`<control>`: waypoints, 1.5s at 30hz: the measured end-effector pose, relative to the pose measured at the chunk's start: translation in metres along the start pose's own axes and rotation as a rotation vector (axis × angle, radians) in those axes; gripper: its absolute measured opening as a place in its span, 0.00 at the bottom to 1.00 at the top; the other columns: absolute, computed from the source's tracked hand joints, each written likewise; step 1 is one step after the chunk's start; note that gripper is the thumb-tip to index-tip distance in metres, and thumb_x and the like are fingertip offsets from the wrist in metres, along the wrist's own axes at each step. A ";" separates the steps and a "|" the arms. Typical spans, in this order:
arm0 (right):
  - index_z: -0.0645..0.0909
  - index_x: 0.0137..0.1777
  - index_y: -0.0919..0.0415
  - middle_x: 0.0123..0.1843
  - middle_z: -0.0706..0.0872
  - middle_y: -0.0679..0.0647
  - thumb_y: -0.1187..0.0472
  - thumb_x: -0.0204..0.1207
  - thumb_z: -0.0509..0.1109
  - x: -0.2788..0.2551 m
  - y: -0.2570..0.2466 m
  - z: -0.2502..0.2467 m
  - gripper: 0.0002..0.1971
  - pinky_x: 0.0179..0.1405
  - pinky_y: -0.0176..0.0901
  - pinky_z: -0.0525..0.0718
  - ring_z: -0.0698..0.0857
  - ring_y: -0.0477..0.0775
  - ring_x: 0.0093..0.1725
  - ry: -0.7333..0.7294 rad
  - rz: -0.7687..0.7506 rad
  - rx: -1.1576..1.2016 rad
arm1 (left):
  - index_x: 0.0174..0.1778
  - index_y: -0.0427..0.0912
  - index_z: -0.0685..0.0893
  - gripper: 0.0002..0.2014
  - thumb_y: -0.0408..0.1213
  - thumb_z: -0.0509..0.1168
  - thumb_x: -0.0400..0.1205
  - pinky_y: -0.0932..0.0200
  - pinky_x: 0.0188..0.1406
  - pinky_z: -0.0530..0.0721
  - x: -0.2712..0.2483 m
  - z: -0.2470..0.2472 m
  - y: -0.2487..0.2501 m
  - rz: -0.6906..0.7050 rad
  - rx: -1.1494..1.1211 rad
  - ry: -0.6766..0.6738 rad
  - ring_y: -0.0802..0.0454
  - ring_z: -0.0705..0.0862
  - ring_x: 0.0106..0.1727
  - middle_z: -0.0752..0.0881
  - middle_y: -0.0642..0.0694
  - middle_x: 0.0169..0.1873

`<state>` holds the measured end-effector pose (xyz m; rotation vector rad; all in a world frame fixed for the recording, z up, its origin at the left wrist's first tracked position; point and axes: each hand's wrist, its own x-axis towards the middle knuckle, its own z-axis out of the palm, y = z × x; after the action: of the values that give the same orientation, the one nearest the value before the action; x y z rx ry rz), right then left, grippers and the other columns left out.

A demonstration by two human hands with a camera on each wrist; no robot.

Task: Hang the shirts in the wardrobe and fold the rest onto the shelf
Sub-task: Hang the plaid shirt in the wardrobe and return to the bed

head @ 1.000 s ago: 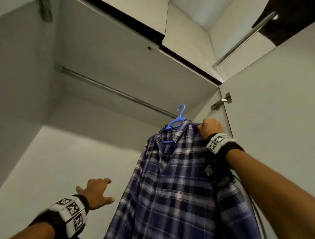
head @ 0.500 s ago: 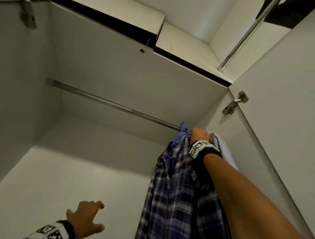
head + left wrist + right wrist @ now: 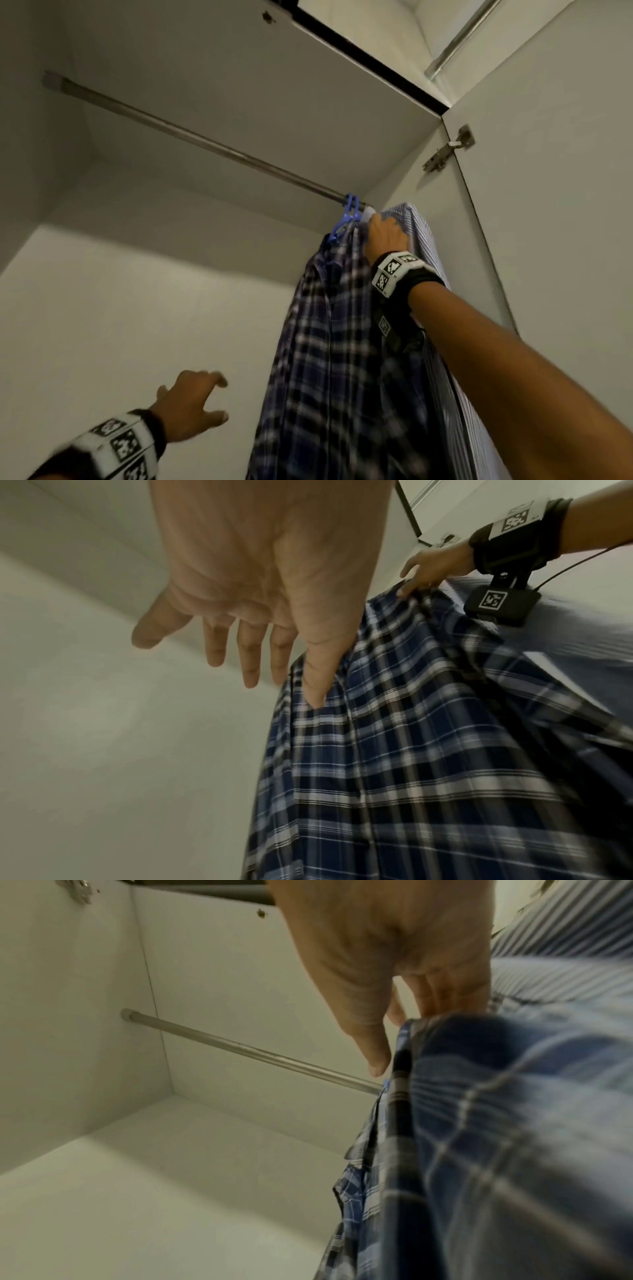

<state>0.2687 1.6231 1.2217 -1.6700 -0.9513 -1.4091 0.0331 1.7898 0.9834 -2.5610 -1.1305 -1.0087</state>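
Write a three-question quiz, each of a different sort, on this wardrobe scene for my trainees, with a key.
1. True or false: the blue plastic hanger is hooked over the metal wardrobe rail.
2. Which hand grips the top of the blue plaid shirt? A) left hand B) right hand
3. Fill in: between the plaid shirt and the wardrobe's right wall hangs a pale blue ______ shirt.

Key: 1 true; 2 B; 3 striped.
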 end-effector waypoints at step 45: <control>0.82 0.44 0.63 0.41 0.87 0.63 0.57 0.78 0.69 -0.995 0.180 -1.053 0.08 0.37 0.42 0.83 0.85 0.48 0.31 -0.157 2.061 -0.848 | 0.28 0.54 0.76 0.18 0.26 0.71 0.72 0.75 0.29 0.74 -1.042 0.058 0.763 1.847 -1.064 -1.513 0.68 0.81 0.31 0.80 0.54 0.21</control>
<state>-0.1557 0.5297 0.3524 -1.9318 1.3878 -0.0491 0.0957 0.6610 0.3573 -2.7564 2.2454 1.1724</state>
